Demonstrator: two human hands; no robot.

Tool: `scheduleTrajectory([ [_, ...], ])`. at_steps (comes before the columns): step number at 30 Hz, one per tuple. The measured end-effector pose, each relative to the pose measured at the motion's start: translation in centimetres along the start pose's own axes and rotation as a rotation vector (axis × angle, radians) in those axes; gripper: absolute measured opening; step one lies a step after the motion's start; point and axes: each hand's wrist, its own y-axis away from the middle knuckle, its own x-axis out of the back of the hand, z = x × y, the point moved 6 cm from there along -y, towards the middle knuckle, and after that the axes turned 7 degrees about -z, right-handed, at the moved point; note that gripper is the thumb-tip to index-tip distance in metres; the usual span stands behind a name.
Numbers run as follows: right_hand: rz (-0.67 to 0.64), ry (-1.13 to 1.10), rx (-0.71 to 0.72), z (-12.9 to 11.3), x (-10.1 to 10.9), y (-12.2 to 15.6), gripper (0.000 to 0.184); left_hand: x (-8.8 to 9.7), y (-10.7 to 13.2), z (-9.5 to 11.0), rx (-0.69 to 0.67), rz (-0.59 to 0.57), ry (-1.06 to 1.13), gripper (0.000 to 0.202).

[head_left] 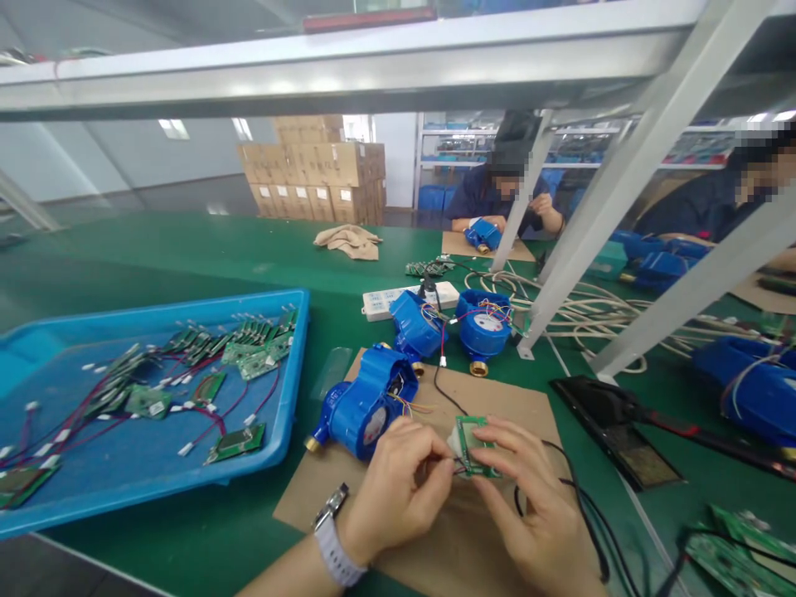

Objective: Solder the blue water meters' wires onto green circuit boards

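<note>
My right hand (535,489) holds a small green circuit board (476,444) by its edges, fingers on top and thumb below. At the board's left edge, my left hand (404,477), with a watch on its wrist, is closed in a pinch on thin dark wires (458,466); their ends are hidden by the fingertips. Just behind the left hand, a blue water meter (366,406) with brass ends lies tilted on the cardboard sheet (516,398), thin coloured wires coming out of it. Two more blue meters, one blue meter (418,325) and another meter (485,323), stand farther back with wires showing.
On the left is a blue tray (298,373) of circuit boards with wires. A white power strip (385,300), a beige cloth (349,240) and bundled cables (584,307) lie behind. Metal posts (615,191) rise at right, near a black-handled tool (622,423). Co-workers sit opposite.
</note>
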Motion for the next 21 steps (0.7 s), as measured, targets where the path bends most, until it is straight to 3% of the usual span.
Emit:
scheduleTrajectory([
  [7, 0.043, 0.027, 0.048, -0.1, -0.1, 0.3, 0.018, -0.3, 0.0, -0.1, 0.007, 0.004, 0.013, 0.014],
  [21, -0.013, 0.078, 0.144, -0.1, -1.1, 1.3, 0.036, -0.1, 0.1, -0.7, 0.071, 0.028, 0.066, 0.017],
])
